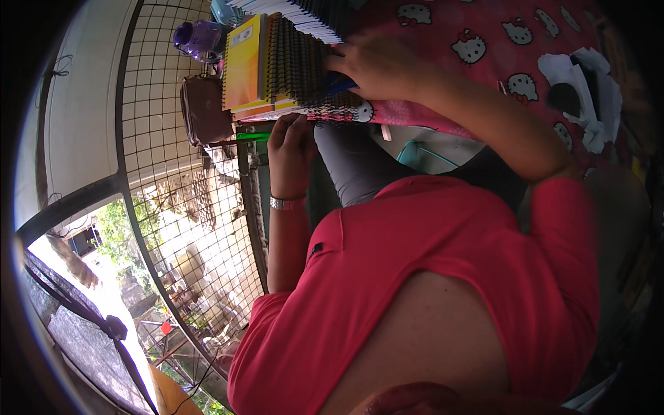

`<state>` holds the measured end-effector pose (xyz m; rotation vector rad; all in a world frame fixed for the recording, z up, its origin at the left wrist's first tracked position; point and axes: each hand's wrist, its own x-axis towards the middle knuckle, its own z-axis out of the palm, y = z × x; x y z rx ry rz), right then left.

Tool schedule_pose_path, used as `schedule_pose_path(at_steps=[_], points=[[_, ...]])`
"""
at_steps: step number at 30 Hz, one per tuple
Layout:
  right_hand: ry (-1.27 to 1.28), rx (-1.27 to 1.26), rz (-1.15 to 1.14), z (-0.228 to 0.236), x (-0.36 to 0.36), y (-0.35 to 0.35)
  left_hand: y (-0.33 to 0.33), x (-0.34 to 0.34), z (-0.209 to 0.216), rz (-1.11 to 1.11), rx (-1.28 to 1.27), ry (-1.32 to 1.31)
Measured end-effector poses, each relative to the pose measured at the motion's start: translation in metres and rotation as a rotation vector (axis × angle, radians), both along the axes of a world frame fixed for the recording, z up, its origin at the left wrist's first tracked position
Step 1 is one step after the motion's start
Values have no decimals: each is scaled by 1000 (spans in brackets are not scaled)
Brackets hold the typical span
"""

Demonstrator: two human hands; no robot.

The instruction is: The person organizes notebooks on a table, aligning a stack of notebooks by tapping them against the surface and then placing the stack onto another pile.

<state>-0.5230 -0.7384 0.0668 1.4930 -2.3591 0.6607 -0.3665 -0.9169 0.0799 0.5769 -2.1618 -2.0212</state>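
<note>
"So, what does the right hand [373, 66] have?"

"Its fingers bend over a dark blue piece [337, 84] at the right side of the row of black-coiled spiral notebooks [296, 59]. Whether they pinch it, I can't tell."

"And the left hand [288, 142]?"

"Curled, fingertips drawn together at the row's near edge; I can't see whether anything is caught between them."

"Where's the row?"

"At the table's near left corner, a glossy yellow-orange notebook cover [243, 66] facing left."

"Around it?"

"A translucent purple plastic bottle [198, 40] and a dark brown pouch [206, 114] on the left, by the black wire grille [162, 90]. Rightward spreads a pink tablecloth printed with white cat faces [443, 76]."
</note>
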Motion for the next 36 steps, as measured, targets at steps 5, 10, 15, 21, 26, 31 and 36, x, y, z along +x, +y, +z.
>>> schedule_pose_path(at_steps=[5,10,15,21,26,31,36], points=[[141,-51,56,2,2,-3,10,-4,12,29,58,-108],[-225,384,-17,21,7,-4,3,-1,4,50,27,-112],[147,-130,24,-18,-2,4,-22,10,-22,-117,-79,22],[-120,211,11,1,6,-8,-18,0,-22,-79,-52,-99],[-119,129,-41,-18,-2,2,0,-3,-14,54,86,-68],[125,-63,25,-26,-3,-3,7,-9,-8,62,242,-178],[-247,415,-26,8,7,-5,5,-8,-14,103,107,-184]])
